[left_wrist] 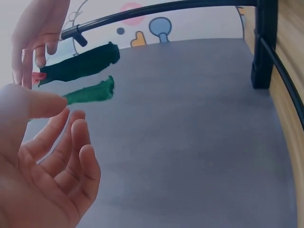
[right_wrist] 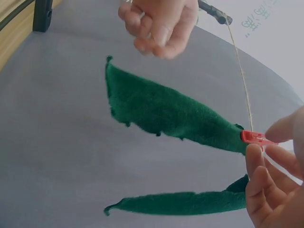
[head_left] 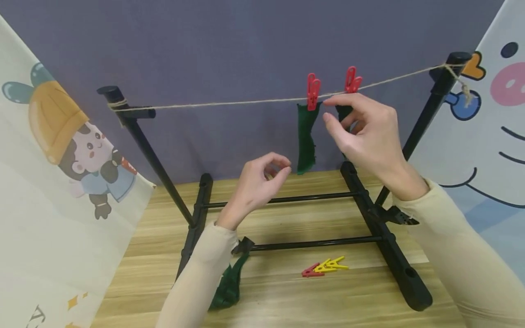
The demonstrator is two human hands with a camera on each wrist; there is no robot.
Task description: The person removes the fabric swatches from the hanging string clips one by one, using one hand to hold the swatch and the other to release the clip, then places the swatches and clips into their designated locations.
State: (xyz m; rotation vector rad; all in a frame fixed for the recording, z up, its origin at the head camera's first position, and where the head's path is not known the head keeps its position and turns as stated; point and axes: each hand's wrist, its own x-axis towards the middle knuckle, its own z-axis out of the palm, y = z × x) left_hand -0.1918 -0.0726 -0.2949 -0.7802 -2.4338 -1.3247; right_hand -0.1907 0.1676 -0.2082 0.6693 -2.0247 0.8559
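Two green cloths hang from a twine line (head_left: 229, 104), each held by a red clothespin. The nearer cloth (head_left: 306, 139) hangs full length in the head view under its clothespin (head_left: 313, 91). Most of the other cloth is hidden behind my right hand (head_left: 367, 130); its clothespin (head_left: 352, 80) shows above the knuckles. My right hand is just right of the nearer clothespin, thumb and index finger apart. In the right wrist view, its fingertips are right by a red clothespin (right_wrist: 256, 137). Lower and left, my left hand (head_left: 260, 182) is empty, fingers loosely bent, beside the nearer cloth's lower end.
A black rack with a left post (head_left: 157, 168), a right post (head_left: 426, 118) and floor bars carries the line. Red and yellow clothespins (head_left: 326, 265) lie on the wooden surface (head_left: 283, 296). Another green cloth (head_left: 229, 287) lies partly behind my left sleeve.
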